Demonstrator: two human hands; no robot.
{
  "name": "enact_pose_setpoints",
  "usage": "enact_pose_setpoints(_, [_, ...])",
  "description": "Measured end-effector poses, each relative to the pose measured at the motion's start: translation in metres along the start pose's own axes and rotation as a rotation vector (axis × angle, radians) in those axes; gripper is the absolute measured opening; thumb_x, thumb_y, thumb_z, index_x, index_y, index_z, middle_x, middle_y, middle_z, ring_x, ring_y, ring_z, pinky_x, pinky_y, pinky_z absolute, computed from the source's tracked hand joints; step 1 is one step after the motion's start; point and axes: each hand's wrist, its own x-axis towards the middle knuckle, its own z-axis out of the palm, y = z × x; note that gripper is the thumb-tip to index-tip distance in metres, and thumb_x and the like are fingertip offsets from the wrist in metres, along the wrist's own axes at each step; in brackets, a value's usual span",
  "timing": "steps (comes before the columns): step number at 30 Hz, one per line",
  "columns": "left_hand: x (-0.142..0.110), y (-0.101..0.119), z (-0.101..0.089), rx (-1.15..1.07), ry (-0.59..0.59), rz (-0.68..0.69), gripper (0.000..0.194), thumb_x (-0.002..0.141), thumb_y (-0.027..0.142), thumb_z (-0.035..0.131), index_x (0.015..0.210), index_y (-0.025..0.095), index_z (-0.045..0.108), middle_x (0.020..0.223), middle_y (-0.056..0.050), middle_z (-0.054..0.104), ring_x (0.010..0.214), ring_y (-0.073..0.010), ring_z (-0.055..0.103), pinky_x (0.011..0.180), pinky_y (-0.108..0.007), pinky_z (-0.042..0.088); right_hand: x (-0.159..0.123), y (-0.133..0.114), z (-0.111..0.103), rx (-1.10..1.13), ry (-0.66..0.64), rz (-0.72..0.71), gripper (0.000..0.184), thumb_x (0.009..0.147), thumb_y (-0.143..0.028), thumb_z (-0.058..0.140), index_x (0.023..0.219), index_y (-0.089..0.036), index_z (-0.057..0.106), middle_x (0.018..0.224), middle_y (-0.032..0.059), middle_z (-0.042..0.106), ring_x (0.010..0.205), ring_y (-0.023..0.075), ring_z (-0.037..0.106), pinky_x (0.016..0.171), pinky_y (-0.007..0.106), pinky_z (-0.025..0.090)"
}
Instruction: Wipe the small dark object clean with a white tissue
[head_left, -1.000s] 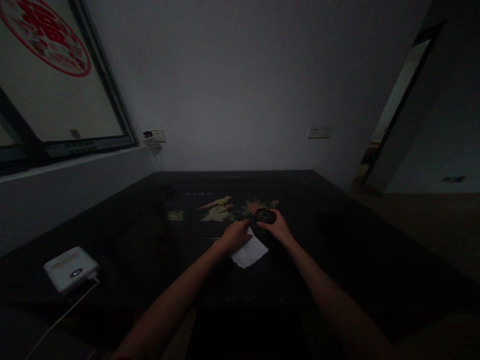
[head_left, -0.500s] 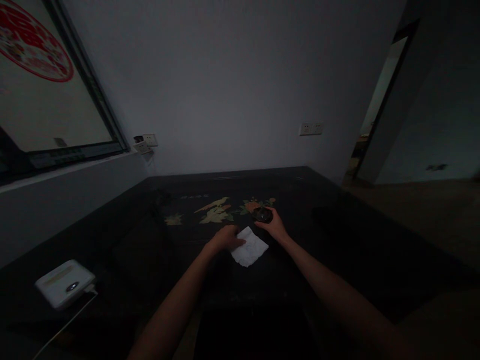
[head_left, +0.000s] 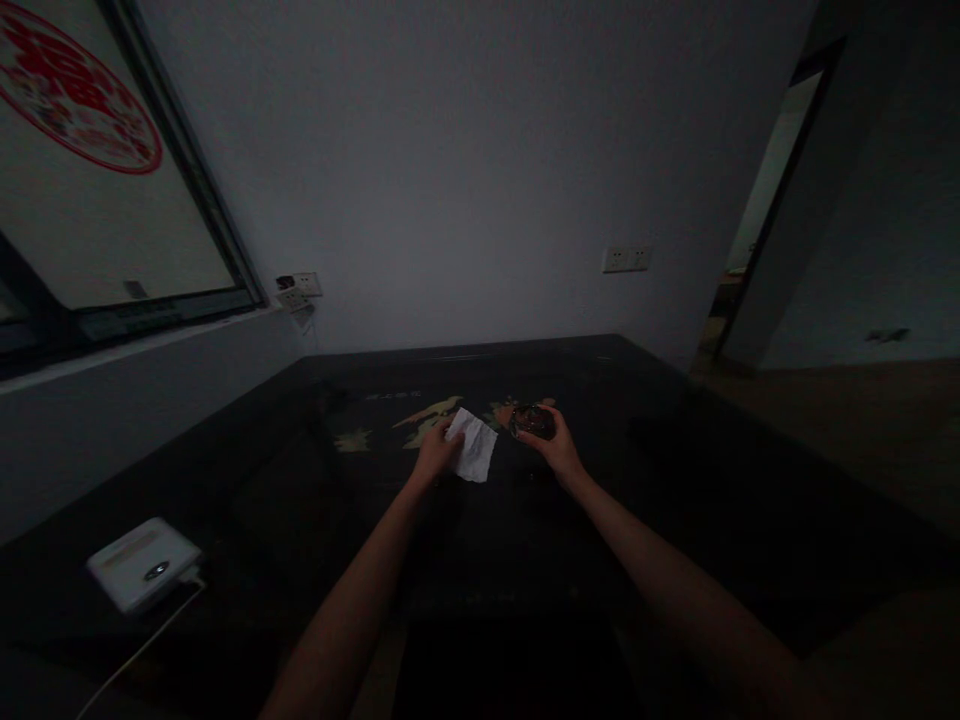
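Observation:
My left hand (head_left: 435, 450) pinches a white paper tissue (head_left: 474, 448) by its left edge. The tissue is a creased, roughly square sheet, raised off the dark table. My right hand (head_left: 559, 450) grips a small round vessel (head_left: 534, 421) that looks like dark, shiny glass, with fingers and thumb around its right side. The vessel is tilted and seems lifted above the tabletop. A gap separates it from the tissue. In the dim light I cannot tell its exact kind.
The black table (head_left: 360, 550) carries a painted bird and flowers (head_left: 427, 413) beyond my hands. At its left stands a white box-shaped device (head_left: 146, 565) with a cable (head_left: 142, 650). The wall behind has sockets (head_left: 627, 260), and a window (head_left: 112, 220) is at left.
My left hand has raised the tissue from the table and moved it away from me and slightly left. My right hand has lifted and tilted the glass vessel.

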Motion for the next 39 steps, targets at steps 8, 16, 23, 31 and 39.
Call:
enact_pose_setpoints(8, [-0.009, 0.017, 0.005, -0.144, 0.062, 0.189, 0.024, 0.08, 0.024, 0.053, 0.095, 0.013, 0.069, 0.093, -0.007, 0.072, 0.088, -0.0218, 0.064, 0.08, -0.033, 0.05, -0.013, -0.011, 0.007, 0.1, -0.254, 0.046, 0.073, 0.046, -0.025, 0.085, 0.111, -0.028, 0.051, 0.115, 0.0031, 0.062, 0.11, 0.0243, 0.058, 0.099, 0.043, 0.042])
enact_pose_setpoints(16, [-0.022, 0.028, 0.013, -0.147, 0.078, 0.406, 0.027, 0.085, 0.034, 0.052, 0.092, 0.013, 0.068, 0.089, -0.008, 0.071, 0.084, -0.0209, 0.065, 0.077, -0.032, 0.051, -0.014, -0.003, 0.007, 0.153, -0.211, 0.087, 0.068, 0.048, -0.022, 0.086, 0.107, -0.028, 0.053, 0.11, 0.0022, 0.063, 0.107, 0.0229, 0.058, 0.1, 0.043, 0.04])
enact_pose_setpoints(23, [-0.032, 0.025, 0.02, 0.043, -0.147, 0.796, 0.032, 0.086, 0.021, 0.05, 0.117, 0.019, 0.059, 0.125, -0.012, 0.061, 0.119, -0.0224, 0.055, 0.106, -0.046, 0.037, -0.017, -0.011, 0.007, 0.259, -0.26, 0.132, 0.058, 0.058, -0.024, 0.081, 0.11, -0.029, 0.057, 0.113, 0.001, 0.062, 0.109, 0.0212, 0.056, 0.099, 0.039, 0.04])
enact_pose_setpoints(31, [-0.04, 0.032, 0.015, 0.248, -0.152, 0.857, 0.049, 0.081, 0.028, 0.056, 0.128, 0.016, 0.047, 0.123, -0.014, 0.059, 0.119, -0.0273, 0.052, 0.106, -0.05, 0.034, -0.021, -0.021, 0.006, 0.467, -0.25, 0.266, 0.053, 0.063, -0.026, 0.079, 0.11, -0.035, 0.057, 0.107, -0.0017, 0.063, 0.095, 0.0188, 0.061, 0.075, 0.03, 0.051])
enact_pose_setpoints(39, [-0.039, 0.031, 0.018, 0.324, -0.232, 0.917, 0.06, 0.079, 0.018, 0.052, 0.137, 0.021, 0.039, 0.134, -0.012, 0.051, 0.127, -0.0256, 0.043, 0.109, -0.049, 0.026, -0.018, -0.017, 0.004, 0.648, -0.254, 0.337, 0.039, 0.069, -0.036, 0.075, 0.106, -0.033, 0.06, 0.107, -0.001, 0.065, 0.093, 0.0206, 0.062, 0.076, 0.036, 0.052])
